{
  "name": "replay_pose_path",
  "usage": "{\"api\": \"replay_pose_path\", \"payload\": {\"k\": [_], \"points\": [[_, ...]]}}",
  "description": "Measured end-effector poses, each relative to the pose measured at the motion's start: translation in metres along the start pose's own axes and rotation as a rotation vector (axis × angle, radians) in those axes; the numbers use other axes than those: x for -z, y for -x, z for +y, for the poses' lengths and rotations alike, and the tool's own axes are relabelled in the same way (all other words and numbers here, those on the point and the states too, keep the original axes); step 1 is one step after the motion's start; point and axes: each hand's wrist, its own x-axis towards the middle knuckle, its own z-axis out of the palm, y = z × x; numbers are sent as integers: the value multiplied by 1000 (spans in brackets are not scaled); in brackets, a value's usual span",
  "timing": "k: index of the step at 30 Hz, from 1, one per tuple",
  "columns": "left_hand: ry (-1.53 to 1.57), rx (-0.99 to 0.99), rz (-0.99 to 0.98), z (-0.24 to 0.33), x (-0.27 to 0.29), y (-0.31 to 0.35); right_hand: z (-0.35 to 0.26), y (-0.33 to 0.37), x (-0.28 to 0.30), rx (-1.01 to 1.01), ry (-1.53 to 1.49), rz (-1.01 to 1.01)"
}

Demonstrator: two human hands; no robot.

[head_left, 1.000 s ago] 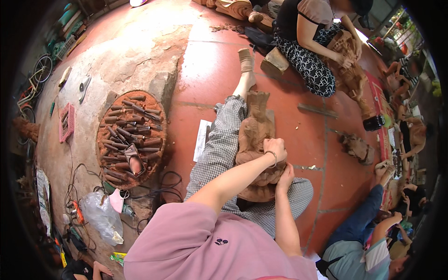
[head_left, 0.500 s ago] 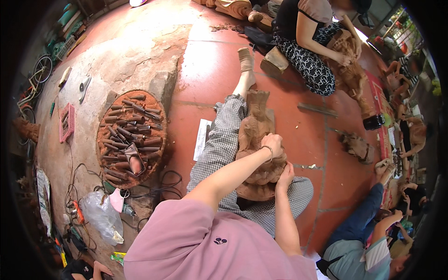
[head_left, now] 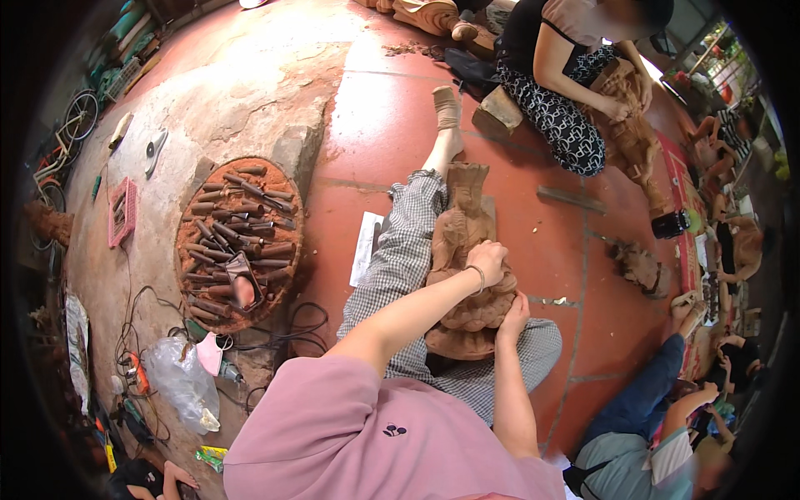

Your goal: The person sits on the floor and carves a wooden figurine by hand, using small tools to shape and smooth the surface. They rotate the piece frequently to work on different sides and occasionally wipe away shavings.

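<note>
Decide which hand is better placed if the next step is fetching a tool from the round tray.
Probably the left hand: it is nearer the round tray, and the left arm comes from that side. The right hand lies against the right side of the carving, so it would likely cross that arm.

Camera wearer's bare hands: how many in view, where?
2: the left hand at the middle of the brown carved wooden figure, the right hand at its lower right side in the picture. No hand is hidden, though some fingers are.
</note>
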Motion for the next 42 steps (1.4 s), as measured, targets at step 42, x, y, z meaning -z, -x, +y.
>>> {"api": "replay_pose_path", "payload": {"k": [42], "points": [[25,82,-57,29,-14,4,-5,2,1,73,104,12]]}}
